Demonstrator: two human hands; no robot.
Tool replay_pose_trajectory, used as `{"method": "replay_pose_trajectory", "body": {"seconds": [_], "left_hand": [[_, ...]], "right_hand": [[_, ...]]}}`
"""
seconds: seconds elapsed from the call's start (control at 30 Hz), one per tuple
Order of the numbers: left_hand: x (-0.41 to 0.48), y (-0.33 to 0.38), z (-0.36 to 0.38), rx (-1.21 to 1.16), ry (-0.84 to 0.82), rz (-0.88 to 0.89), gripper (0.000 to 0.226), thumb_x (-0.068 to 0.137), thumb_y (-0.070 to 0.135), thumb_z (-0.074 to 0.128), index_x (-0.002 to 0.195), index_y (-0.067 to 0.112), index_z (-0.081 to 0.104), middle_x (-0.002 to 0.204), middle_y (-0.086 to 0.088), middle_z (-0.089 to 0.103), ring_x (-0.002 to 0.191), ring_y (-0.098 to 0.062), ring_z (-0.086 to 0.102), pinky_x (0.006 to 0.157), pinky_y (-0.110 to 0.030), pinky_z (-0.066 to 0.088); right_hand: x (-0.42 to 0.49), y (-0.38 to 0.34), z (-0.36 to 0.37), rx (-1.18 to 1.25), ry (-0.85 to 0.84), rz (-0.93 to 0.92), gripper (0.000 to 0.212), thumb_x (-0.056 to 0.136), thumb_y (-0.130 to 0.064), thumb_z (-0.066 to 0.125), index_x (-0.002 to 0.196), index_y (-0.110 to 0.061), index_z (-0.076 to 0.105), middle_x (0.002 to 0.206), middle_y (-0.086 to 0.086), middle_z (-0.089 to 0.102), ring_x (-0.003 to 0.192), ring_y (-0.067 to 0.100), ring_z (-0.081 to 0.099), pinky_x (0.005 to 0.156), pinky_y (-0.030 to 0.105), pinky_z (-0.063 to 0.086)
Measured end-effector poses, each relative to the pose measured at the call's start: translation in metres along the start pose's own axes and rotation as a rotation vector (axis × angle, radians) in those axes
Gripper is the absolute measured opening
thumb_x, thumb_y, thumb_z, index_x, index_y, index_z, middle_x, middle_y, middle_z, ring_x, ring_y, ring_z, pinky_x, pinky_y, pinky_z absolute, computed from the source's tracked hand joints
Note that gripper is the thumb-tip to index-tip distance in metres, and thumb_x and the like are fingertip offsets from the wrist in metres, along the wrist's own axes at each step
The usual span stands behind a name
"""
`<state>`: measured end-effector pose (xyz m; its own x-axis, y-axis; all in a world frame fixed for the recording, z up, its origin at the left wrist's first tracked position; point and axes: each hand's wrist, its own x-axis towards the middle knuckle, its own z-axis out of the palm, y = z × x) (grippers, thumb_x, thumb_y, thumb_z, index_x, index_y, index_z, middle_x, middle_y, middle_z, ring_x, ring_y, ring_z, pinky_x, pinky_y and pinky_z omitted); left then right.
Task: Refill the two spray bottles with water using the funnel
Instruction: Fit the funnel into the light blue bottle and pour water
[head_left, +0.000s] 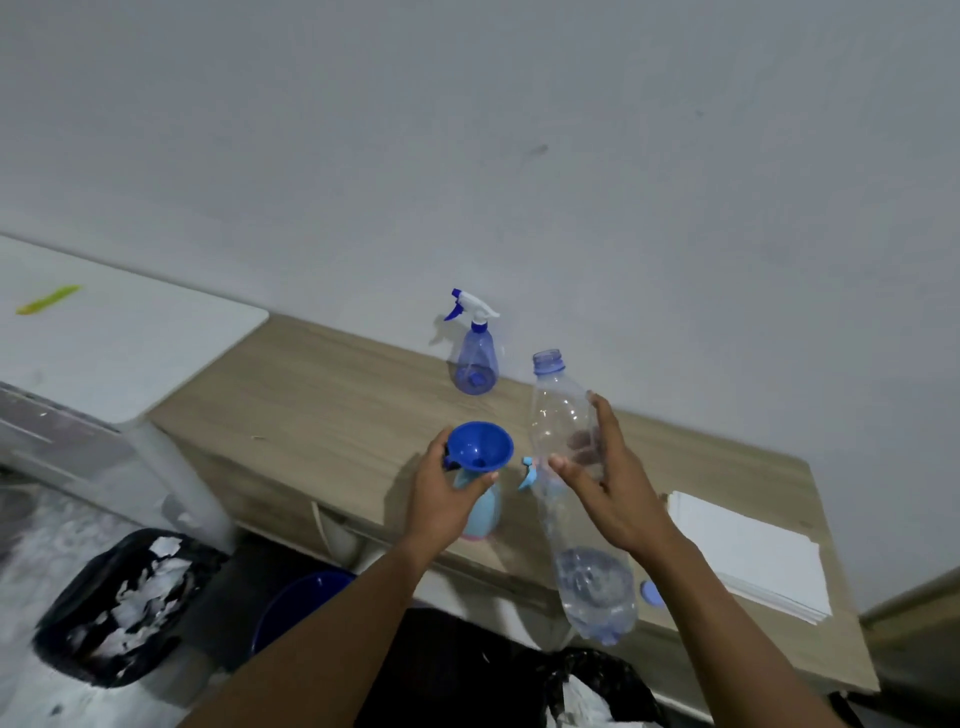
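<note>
— Direction of the pour?
— Leftward. Your right grip (608, 483) clasps the clear plastic water bottle (561, 415), upright, mouth up. Just left of it, your left grip (441, 486) curls round the blue plastic funnel (480, 447), seated in the pale-blue spray bottle (484, 512) on the wooden counter (311, 395).
— So?
— Tip the neck over the bowl, I'd judge.

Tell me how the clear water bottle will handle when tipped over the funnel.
Probably light: the clear bottle holds only a little water at its base. Its thin walls may buckle under the right hand. Uncapped, the water would likely rush to the neck at once.
</note>
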<state>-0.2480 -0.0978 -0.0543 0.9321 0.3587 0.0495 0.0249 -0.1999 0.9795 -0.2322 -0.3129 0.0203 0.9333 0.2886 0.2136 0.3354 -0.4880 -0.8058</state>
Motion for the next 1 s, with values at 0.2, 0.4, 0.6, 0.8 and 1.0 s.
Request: {"method": "replay_pose_trajectory", "body": {"seconds": [0.2, 0.4, 0.6, 0.8, 1.0], "left_hand": [[0.002, -0.003, 0.000, -0.055, 0.002, -0.040, 0.075, 0.065, 0.010, 0.090, 0.125, 0.034, 0.052, 0.109, 0.020, 0.063, 0.105, -0.007, 0.063, 0.093, -0.030, 0.052], [0.001, 0.000, 0.000, -0.043, 0.003, -0.063, 0.068, 0.066, 0.020, 0.090, 0.122, 0.033, 0.054, 0.110, 0.019, 0.063, 0.105, -0.002, 0.060, 0.087, -0.020, 0.050], [-0.001, 0.002, 0.001, 0.006, -0.002, -0.070, 0.068, 0.069, 0.023, 0.089, 0.126, 0.030, 0.052, 0.109, 0.022, 0.061, 0.104, 0.000, 0.059, 0.084, -0.016, 0.047], [0.000, 0.001, 0.001, 0.003, -0.018, -0.056, 0.072, 0.071, 0.020, 0.088, 0.132, 0.030, 0.050, 0.110, 0.025, 0.061, 0.110, -0.005, 0.060, 0.091, -0.023, 0.049], [0.002, -0.003, 0.001, -0.011, -0.023, -0.061, 0.077, 0.069, 0.025, 0.089, 0.135, 0.030, 0.050, 0.117, 0.018, 0.064, 0.113, -0.008, 0.061, 0.097, -0.037, 0.053]], "right_hand": [[0.001, -0.003, -0.008, -0.170, -0.235, 0.007, 0.086, 0.083, -0.065, 0.060, 0.153, -0.042, 0.016, 0.104, -0.006, 0.062, 0.082, 0.007, 0.065, 0.078, 0.026, 0.053], [0.007, -0.003, -0.020, -0.301, -0.380, 0.069, 0.083, 0.084, -0.065, 0.061, 0.151, -0.047, 0.017, 0.098, -0.002, 0.068, 0.081, 0.008, 0.064, 0.081, 0.031, 0.053], [0.014, -0.006, -0.028, -0.422, -0.492, 0.127, 0.088, 0.081, -0.071, 0.059, 0.152, -0.046, 0.013, 0.107, 0.001, 0.067, 0.093, 0.015, 0.063, 0.089, 0.033, 0.051], [0.023, -0.008, -0.031, -0.502, -0.560, 0.126, 0.091, 0.076, -0.078, 0.056, 0.151, -0.047, 0.014, 0.090, -0.004, 0.064, 0.087, 0.016, 0.060, 0.091, 0.040, 0.051], [0.030, -0.013, -0.033, -0.545, -0.589, 0.158, 0.093, 0.075, -0.077, 0.058, 0.151, -0.046, 0.015, 0.108, 0.005, 0.068, 0.104, 0.023, 0.063, 0.096, 0.042, 0.049]]}}
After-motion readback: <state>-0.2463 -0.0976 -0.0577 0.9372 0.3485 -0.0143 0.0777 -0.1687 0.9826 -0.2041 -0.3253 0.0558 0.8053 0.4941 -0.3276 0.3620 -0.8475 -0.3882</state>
